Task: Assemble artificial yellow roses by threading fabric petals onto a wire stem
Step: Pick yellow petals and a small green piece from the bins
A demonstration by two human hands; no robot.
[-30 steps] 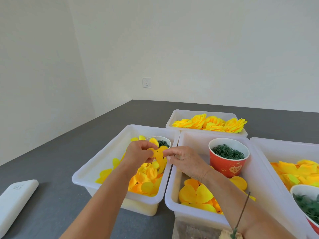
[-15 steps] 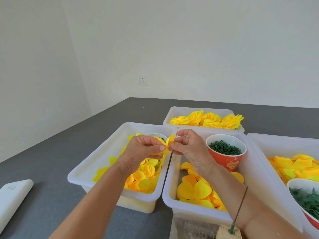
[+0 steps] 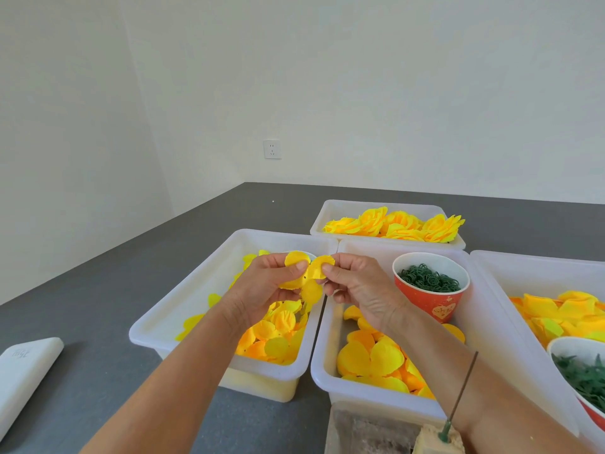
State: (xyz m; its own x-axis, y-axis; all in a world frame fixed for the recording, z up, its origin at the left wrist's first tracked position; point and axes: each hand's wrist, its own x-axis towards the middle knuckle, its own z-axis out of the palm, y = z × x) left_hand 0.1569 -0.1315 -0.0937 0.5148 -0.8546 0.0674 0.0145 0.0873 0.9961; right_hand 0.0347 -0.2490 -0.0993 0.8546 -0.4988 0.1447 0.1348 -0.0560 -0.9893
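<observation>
Two hands meet above the seam between two white bins. The left hand (image 3: pixel 268 285) pinches a yellow petal piece (image 3: pixel 302 276) between thumb and curled fingers, and the right hand (image 3: pixel 355 288) pinches the same piece's right lobe between thumb and forefinger. The piece hangs in the air over the left bin (image 3: pixel 183 309), which holds loose petals (image 3: pixel 275 339). The middle bin (image 3: pixel 327 371) holds larger petals (image 3: pixel 373 355) and a red cup (image 3: pixel 430 288) of green rings. Behind them, a far bin (image 3: pixel 330 211) carries finished roses (image 3: pixel 396 224). At the right edge, another bin (image 3: pixel 497 280) holds orange-yellow petals and a second cup (image 3: pixel 576 355) of green parts. A wire stem (image 3: pixel 461 391) stands tilted in a block (image 3: pixel 435 442) at the bottom, beside the right forearm. A white pad (image 3: pixel 23 371) lies on the grey table (image 3: pixel 98 290), far left.
</observation>
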